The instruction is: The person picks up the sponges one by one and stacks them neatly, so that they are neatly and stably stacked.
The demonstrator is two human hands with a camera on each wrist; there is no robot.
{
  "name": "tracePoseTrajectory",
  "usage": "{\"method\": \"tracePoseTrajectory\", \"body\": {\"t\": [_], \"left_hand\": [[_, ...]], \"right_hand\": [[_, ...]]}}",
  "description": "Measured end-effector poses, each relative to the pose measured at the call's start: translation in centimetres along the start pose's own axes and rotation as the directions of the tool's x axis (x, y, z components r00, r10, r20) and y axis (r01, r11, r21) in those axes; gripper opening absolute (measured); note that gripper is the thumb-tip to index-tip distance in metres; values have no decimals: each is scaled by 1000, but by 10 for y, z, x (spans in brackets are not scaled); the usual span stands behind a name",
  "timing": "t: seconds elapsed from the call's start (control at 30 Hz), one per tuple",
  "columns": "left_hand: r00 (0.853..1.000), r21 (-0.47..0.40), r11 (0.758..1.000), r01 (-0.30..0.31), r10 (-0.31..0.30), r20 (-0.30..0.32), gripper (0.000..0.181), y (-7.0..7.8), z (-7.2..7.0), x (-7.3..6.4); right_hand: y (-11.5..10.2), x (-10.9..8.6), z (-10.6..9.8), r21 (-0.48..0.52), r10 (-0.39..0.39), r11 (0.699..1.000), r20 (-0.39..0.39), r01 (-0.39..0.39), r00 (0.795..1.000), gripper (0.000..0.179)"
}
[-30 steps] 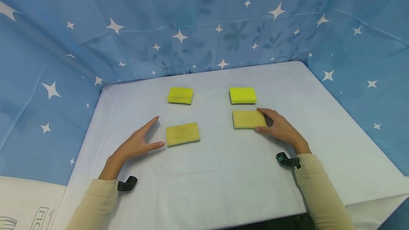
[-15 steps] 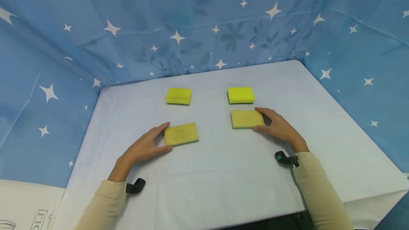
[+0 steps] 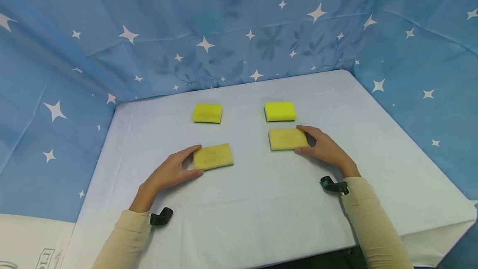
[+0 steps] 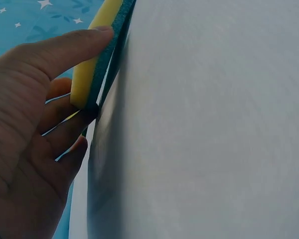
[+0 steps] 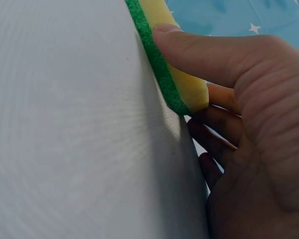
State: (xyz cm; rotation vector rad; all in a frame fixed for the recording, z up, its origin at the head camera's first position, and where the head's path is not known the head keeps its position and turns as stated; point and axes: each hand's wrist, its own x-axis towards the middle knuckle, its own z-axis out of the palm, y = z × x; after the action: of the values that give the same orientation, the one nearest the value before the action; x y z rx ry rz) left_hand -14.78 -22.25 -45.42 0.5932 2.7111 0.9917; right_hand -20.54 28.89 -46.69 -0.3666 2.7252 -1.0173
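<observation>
Two yellow scrub sponges lie near the hands. The left hand [image 3: 173, 169] pinches the left end of the nearer left sponge [image 3: 213, 157] between thumb and fingers. In the left wrist view, its thumb lies along the long edge of that sponge [image 4: 84, 82], across the yellow foam and green scouring layer. The right hand [image 3: 326, 146] pinches the right end of the nearer right sponge [image 3: 287, 139]. The right wrist view shows the thumb against the side of this sponge [image 5: 192, 92], with its green layer facing the table.
Behind these, a far left sponge [image 3: 207, 113] and a far right sponge [image 3: 280, 111] lie on the white-covered table [image 3: 239, 211]. A blue curtain with stars [image 3: 168, 24] borders the table at the back and sides.
The left hand has moved right onto the nearer left sponge and closed its thumb and fingers on it. The right hand keeps its hold on the nearer right sponge.
</observation>
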Motion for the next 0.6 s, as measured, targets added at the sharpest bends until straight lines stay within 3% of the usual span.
{"method": "tracePoseTrajectory", "body": {"t": [0.23,0.6], "left_hand": [[1000,-27,999,-18,18,-16,84,5,2,7],[997,-92,994,-57,52,-61,83,17,15,30]], "right_hand": [[1,0,0,2,-4,1000,-1,4,1000,98],[0,0,-1,8,3,1000,-2,-3,1000,100]]}}
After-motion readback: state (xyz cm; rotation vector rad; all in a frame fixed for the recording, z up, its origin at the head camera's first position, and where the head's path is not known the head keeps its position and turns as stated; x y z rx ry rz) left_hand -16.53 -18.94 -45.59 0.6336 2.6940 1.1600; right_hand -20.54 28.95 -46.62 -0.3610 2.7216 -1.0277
